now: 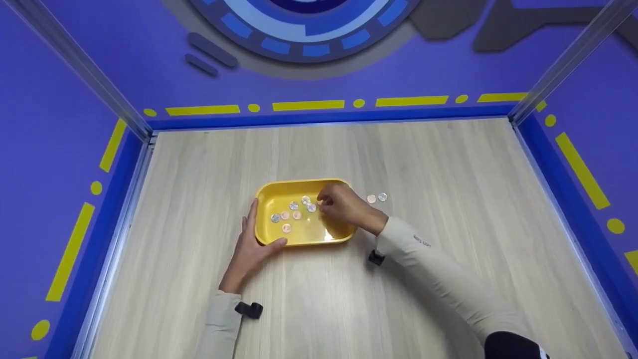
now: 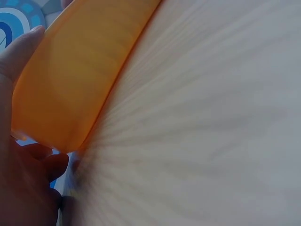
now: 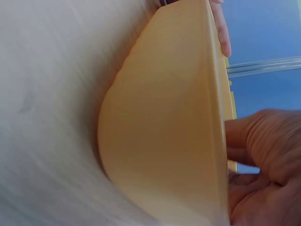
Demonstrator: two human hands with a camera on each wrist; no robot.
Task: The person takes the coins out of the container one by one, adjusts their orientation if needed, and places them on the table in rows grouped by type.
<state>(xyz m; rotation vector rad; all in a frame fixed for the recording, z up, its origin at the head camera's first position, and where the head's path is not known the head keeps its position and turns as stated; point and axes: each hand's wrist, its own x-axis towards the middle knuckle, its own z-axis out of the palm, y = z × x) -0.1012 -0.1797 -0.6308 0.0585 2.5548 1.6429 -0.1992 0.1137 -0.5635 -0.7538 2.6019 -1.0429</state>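
A yellow plastic tray (image 1: 324,240) with rounded corners sits on the wooden table. My left hand (image 1: 253,245) holds its near left corner, thumb along the front rim and fingers down the left side. In the left wrist view that hand (image 2: 26,165) wraps the tray's outer wall (image 2: 70,80). Inside lie several coins, some silver (image 1: 293,205), some copper (image 1: 286,228). Over the right part of the tray, my right hand (image 1: 344,203) points down with bent fingers, pinching a copper coin mostly hidden by the fingertips. The tray wall (image 3: 160,113) covers those fingertips in the right wrist view.
Right of the tray, a copper coin (image 1: 371,198) and a silver coin (image 1: 382,197) lie side by side on the table (image 1: 438,169). Blue panels with yellow marks (image 1: 308,105) and metal corner posts (image 1: 563,60) enclose the table's back and sides.
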